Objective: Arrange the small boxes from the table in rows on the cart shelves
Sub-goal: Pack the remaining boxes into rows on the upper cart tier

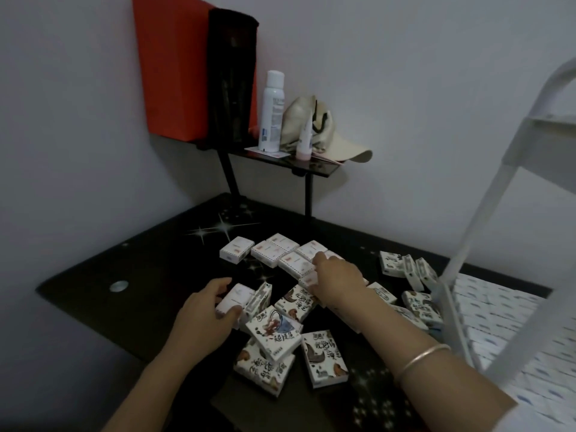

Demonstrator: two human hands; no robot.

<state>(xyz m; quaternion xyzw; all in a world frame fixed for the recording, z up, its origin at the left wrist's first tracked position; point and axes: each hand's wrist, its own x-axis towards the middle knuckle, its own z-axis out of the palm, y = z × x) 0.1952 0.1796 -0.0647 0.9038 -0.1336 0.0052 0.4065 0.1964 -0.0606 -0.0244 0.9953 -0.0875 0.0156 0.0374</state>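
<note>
Holding white box, left hand curls round it; right hand pinches far box beside pile on table.

Head-worn view, close above table

Brush-style characters mark the small boxes just right of the left hand — too blurred to read; the spray can label far beyond that hand — likewise illegible
</note>
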